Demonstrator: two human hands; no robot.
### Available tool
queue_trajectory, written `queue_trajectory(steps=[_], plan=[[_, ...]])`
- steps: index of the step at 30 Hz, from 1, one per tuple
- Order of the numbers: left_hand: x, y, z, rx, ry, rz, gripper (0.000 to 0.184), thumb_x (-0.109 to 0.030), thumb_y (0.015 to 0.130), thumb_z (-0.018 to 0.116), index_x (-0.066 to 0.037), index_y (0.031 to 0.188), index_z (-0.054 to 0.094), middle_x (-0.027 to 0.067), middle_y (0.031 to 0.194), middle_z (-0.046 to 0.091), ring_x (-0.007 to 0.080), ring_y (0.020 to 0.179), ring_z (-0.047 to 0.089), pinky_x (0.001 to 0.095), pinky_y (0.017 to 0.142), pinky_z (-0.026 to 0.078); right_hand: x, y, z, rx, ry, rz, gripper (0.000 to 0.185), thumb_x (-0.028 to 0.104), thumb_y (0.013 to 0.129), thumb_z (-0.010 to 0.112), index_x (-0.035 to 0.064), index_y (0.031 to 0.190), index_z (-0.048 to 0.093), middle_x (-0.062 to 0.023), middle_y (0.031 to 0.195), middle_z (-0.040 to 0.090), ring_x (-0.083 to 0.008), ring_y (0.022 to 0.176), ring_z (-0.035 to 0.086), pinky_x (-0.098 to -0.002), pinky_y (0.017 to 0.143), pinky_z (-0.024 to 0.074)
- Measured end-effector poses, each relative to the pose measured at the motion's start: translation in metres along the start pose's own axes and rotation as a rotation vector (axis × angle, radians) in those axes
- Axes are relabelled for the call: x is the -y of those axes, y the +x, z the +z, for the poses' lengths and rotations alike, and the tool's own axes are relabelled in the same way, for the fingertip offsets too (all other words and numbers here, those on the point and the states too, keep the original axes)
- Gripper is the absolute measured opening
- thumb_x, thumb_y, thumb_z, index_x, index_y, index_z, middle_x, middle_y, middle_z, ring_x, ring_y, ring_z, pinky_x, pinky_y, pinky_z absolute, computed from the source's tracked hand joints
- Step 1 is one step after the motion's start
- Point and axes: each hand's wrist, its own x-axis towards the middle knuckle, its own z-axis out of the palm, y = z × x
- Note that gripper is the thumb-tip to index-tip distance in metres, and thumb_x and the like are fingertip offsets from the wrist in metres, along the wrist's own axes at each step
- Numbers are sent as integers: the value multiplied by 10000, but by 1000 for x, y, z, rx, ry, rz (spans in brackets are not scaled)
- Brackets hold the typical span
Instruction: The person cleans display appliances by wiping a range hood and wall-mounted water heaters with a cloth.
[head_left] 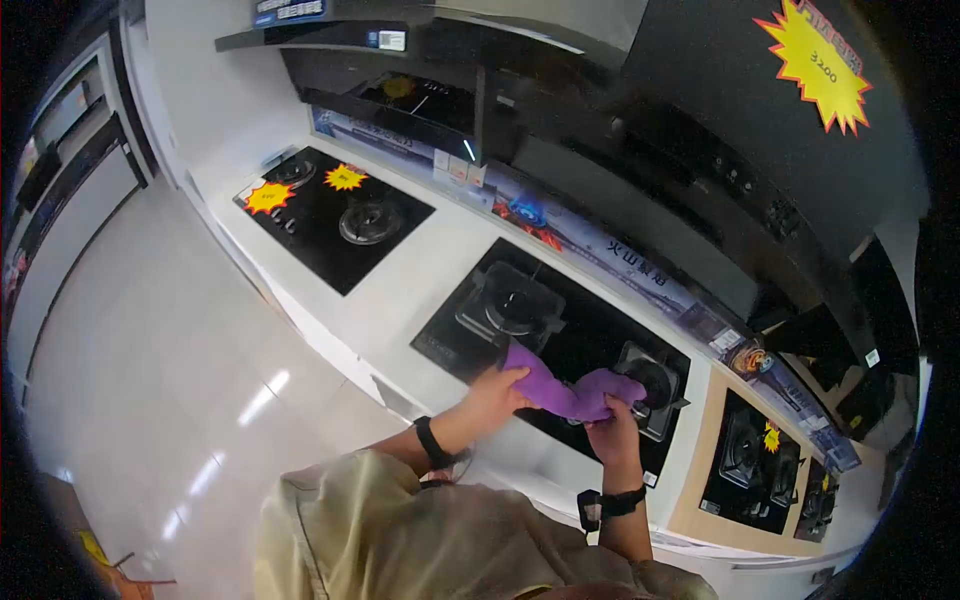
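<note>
Two parts of a purple cloth are gripped by the left hand and right hand over a black cooktop on the desk; handling seems under way, but what is finished or left cannot be judged.

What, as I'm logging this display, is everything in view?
Counter: 1, white and tan, across view
Cooktops: 4, black, on counter
Cloth: 1, purple, over second cooktop from left
Price stars: at least 4, yellow, on cooktops and upper right
Hoods: count unclear, black, above counter
Printed strip: count unclear, mostly blue, behind cooktops
Floor: 1, pale, left
Shelving: 1, dark and white, far left
Unclear item: 1, orange, bottom left
Wristbands: 2, black, one per wrist
Shirt: 1, beige, bottom
Left hand: 1, bare, gripping cloth
Right hand: 1, bare, gripping cloth
</note>
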Motion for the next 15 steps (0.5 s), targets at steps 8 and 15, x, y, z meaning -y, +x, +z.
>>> queue_trajectory(steps=[8, 15], plan=[[35, -128, -41, -225, 839, 253, 281, -156, 926, 588, 13, 1150, 571, 141, 1036, 667, 284, 947, 655, 419, 790, 535, -116, -47, -19, 204, -250, 313, 359, 83, 898, 535, 28, 1252, 570, -82, 1123, 650, -195, 964, 637, -307, 739, 510], [49, -197, -53, -448, 581, -62, 285, -186, 926, 563, -5, 1146, 561, 115, 981, 643, 261, 834, 648, 401, 658, 527, -183, -85, 13, 285, -318, 394, 415, 82, 921, 531, 2, 1328, 509, -98, 1202, 629, -220, 1049, 636, -341, 919, 513]])
